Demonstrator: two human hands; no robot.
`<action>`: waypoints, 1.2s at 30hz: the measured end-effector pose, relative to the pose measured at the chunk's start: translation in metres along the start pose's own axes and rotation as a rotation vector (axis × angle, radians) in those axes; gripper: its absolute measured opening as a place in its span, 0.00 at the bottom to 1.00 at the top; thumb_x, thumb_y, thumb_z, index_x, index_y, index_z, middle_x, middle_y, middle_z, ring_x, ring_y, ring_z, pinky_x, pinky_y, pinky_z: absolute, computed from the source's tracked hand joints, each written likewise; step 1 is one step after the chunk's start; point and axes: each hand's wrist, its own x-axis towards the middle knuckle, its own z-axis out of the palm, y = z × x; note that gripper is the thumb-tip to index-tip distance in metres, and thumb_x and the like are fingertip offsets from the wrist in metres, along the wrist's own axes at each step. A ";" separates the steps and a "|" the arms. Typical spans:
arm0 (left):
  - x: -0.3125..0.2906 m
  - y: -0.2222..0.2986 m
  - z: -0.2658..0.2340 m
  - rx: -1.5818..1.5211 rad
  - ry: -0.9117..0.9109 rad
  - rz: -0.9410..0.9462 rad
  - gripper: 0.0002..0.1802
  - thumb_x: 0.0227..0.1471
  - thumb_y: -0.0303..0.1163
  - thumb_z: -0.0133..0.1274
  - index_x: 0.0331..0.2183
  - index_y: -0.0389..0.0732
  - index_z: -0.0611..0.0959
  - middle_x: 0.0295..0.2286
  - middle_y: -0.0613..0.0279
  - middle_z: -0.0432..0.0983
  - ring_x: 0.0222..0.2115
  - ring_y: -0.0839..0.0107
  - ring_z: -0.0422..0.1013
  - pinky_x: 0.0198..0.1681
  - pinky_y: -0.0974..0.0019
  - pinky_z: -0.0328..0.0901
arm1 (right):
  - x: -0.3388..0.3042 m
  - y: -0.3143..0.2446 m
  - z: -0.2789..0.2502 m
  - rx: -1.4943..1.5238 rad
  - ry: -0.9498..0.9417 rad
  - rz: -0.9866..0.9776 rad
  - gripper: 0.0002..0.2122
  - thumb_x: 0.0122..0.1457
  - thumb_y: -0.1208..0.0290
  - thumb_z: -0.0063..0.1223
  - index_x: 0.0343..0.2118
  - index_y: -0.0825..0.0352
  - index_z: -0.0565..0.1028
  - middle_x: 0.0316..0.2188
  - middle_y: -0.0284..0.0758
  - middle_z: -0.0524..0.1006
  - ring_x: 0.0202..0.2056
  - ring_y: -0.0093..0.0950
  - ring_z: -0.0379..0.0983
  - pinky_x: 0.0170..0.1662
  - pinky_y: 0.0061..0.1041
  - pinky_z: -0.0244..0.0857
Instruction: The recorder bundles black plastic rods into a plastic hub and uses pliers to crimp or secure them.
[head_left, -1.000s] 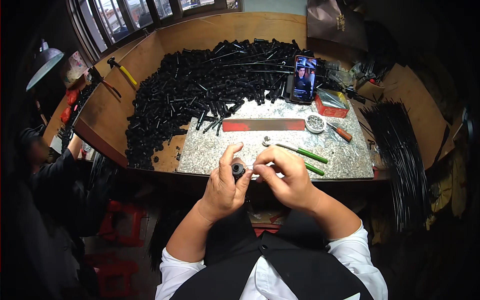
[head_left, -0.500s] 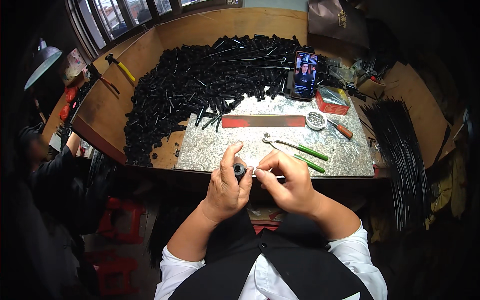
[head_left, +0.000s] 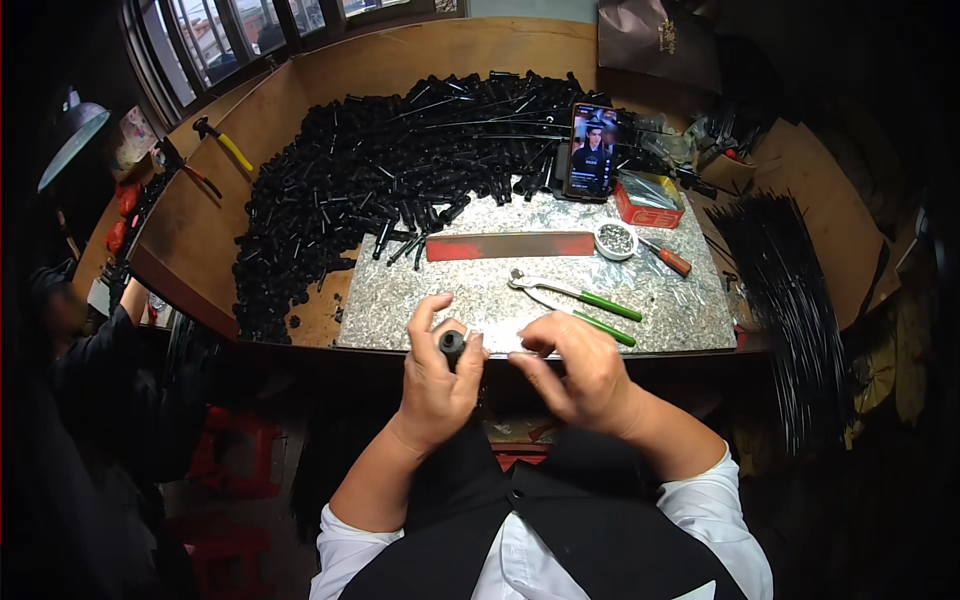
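Note:
My left hand (head_left: 430,390) is closed round a black tubular part (head_left: 452,345), its round hollow end facing up between thumb and fingers. To the right, my right hand (head_left: 590,375) has thumb and forefinger apart, and I see nothing between them. Both hands are over the near edge of a speckled stone slab (head_left: 390,315). Just beyond my right hand lie pincers (head_left: 610,305) with green handles, their jaws spread. Farther back are a long red-and-dark flat bar (head_left: 510,247) and a round white dish (head_left: 599,250) of small metal pieces.
A large heap of black tubular parts (head_left: 370,180) covers the back and left. On the right are a screwdriver (head_left: 673,262), a propped phone (head_left: 592,155), a red box (head_left: 652,217) and a bundle of thin black rods (head_left: 790,310). Another person's arm (head_left: 133,300) shows far left.
My right hand has drawn apart from the black tubular part, and its pinched fingers have spread. The left hand still holds the part. The whole view has shifted slightly.

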 end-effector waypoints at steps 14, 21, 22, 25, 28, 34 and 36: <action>0.000 -0.004 -0.013 -0.292 -0.016 -0.282 0.03 0.58 0.26 0.43 0.33 0.37 0.69 0.38 0.56 0.70 0.31 0.78 0.66 0.35 0.75 0.63 | -0.052 0.087 -0.026 -0.655 -0.488 0.307 0.13 0.51 0.64 0.57 0.30 0.70 0.70 0.31 0.44 0.70 0.36 0.41 0.68 0.40 0.35 0.64; 0.001 -0.003 -0.009 -0.201 -0.062 -0.093 0.04 0.58 0.26 0.43 0.32 0.37 0.66 0.30 0.55 0.74 0.32 0.74 0.70 0.39 0.69 0.65 | -0.057 0.104 -0.021 -0.680 -0.470 0.223 0.12 0.51 0.64 0.57 0.25 0.69 0.70 0.28 0.44 0.69 0.33 0.40 0.67 0.36 0.36 0.63; 0.001 -0.005 -0.008 -0.204 -0.057 -0.021 0.06 0.58 0.26 0.45 0.32 0.37 0.65 0.27 0.56 0.76 0.29 0.73 0.71 0.37 0.68 0.66 | -0.055 0.105 -0.021 -0.684 -0.499 0.224 0.12 0.51 0.65 0.56 0.25 0.69 0.70 0.27 0.43 0.69 0.33 0.40 0.67 0.37 0.36 0.63; -0.002 -0.010 -0.012 -0.237 -0.138 -0.010 0.06 0.57 0.26 0.45 0.32 0.37 0.65 0.25 0.57 0.76 0.29 0.74 0.72 0.36 0.68 0.67 | -0.054 0.101 -0.020 -0.663 -0.486 0.254 0.10 0.53 0.67 0.54 0.27 0.69 0.69 0.28 0.44 0.69 0.33 0.41 0.68 0.36 0.37 0.63; -0.010 -0.014 -0.011 -0.425 -0.132 -0.152 0.07 0.57 0.26 0.47 0.32 0.38 0.65 0.22 0.61 0.74 0.24 0.76 0.70 0.30 0.72 0.66 | -0.055 0.093 -0.021 -0.527 -0.396 0.369 0.09 0.55 0.69 0.52 0.28 0.70 0.67 0.27 0.44 0.70 0.31 0.42 0.68 0.33 0.36 0.62; -0.010 -0.025 -0.007 -0.212 -0.068 -0.100 0.15 0.52 0.23 0.53 0.33 0.41 0.61 0.20 0.69 0.62 0.18 0.83 0.60 0.21 0.78 0.58 | -0.041 0.051 -0.040 -0.078 -0.293 0.570 0.12 0.48 0.75 0.62 0.23 0.69 0.66 0.24 0.38 0.71 0.23 0.31 0.68 0.25 0.25 0.61; -0.009 -0.026 -0.007 -0.259 -0.106 -0.073 0.21 0.48 0.26 0.58 0.35 0.42 0.60 0.19 0.70 0.61 0.17 0.84 0.58 0.21 0.79 0.57 | -0.035 0.043 -0.045 -0.113 -0.291 0.414 0.12 0.46 0.75 0.63 0.23 0.68 0.66 0.25 0.38 0.71 0.23 0.31 0.68 0.25 0.25 0.61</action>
